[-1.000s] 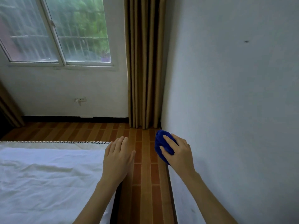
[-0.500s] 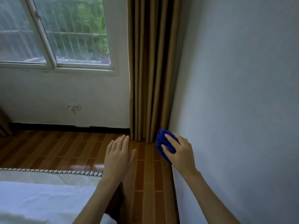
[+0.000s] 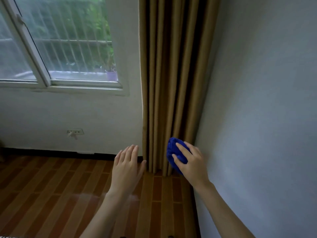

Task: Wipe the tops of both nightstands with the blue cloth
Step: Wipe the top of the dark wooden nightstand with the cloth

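Fingers: those of the right hand (image 3: 190,162) are curling around the blue cloth (image 3: 174,152), clamping it as a bunched wad.
Blue cloth: it is hanging in mid-air just in front of the tan curtain's (image 3: 173,79) lower folds.
Left hand (image 3: 127,167): it is hovering flat and empty, fingers nearly together, left of the curtain.
Wood floor (image 3: 51,189): lying below the curtain.
Window (image 3: 56,42): sitting left of the curtain.
Wall socket (image 3: 75,132): sitting left of the curtain, low down.
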